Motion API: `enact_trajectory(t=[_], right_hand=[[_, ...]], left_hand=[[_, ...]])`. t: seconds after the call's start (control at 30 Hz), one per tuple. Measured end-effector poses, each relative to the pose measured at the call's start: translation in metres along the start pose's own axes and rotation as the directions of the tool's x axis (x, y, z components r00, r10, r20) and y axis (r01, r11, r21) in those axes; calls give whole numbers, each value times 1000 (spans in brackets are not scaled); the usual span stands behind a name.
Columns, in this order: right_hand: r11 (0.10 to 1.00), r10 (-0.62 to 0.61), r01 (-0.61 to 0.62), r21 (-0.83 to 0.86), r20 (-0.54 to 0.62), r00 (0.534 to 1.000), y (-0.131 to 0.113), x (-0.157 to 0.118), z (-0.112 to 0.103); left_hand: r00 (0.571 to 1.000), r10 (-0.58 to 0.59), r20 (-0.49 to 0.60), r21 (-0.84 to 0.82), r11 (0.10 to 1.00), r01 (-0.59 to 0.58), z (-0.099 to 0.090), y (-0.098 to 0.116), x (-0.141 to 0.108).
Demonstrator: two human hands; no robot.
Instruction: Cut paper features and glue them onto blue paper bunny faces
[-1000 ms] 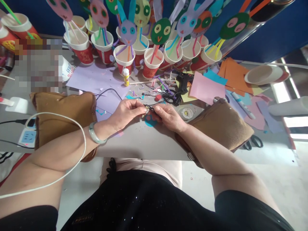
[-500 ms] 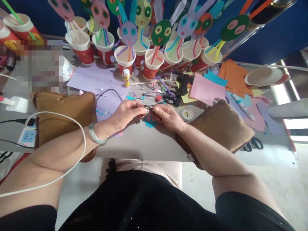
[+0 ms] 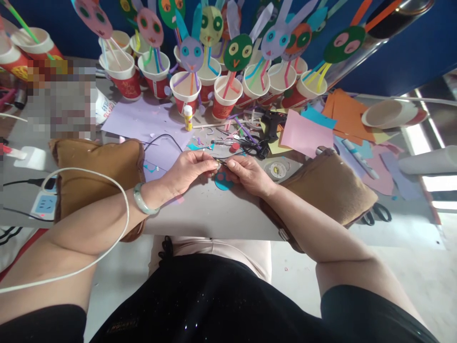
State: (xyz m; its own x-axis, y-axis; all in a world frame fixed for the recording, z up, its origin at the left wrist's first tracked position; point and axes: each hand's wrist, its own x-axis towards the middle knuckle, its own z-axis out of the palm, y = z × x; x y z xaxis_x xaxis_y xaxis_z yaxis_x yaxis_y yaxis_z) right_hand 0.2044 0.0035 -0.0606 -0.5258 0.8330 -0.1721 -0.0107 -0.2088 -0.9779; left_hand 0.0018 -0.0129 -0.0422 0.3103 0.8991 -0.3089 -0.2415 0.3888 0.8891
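Fingers pinched tight, left hand [image 3: 194, 166] and right hand [image 3: 250, 174], both on the thin black cord [image 3: 222, 161], right by a blue disc [image 3: 224, 183] over the bench [image 3: 203, 214]! Beyond, red cups [image 3: 222, 112] stand crowded, paper-faced straw figures [image 3: 238, 52] inside; far right, another cup [image 3: 387, 114] lies sideways.

Likely craft workspace: table [image 3: 214, 216], paper puppets [image 3: 238, 52], coloured paper [image 3: 307, 132], glue stick [image 3: 188, 117].

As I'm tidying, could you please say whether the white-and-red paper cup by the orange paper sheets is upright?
No, tipped: the cup lies on its side, its open mouth facing the orange paper sheets.
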Motion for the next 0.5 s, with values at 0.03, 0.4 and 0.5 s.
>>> enact_trajectory(t=[0.03, 0.4, 0.5], right_hand=[[1000, 4, -4, 4, -1, 1000, 0, 0, 0], [1000, 8, -8, -1, -22, 1000, -2, 0, 1], [1000, 14, -14, 3, -23, 1000, -1, 0, 1]], left_hand=[[1000, -2, -4, -3, 1000, 2, 0, 0, 0], [1000, -12, -27, -26, 1000, 11, 3, 1, -1], [999, -15, -32, -28, 1000, 14, 4, 0, -1]])
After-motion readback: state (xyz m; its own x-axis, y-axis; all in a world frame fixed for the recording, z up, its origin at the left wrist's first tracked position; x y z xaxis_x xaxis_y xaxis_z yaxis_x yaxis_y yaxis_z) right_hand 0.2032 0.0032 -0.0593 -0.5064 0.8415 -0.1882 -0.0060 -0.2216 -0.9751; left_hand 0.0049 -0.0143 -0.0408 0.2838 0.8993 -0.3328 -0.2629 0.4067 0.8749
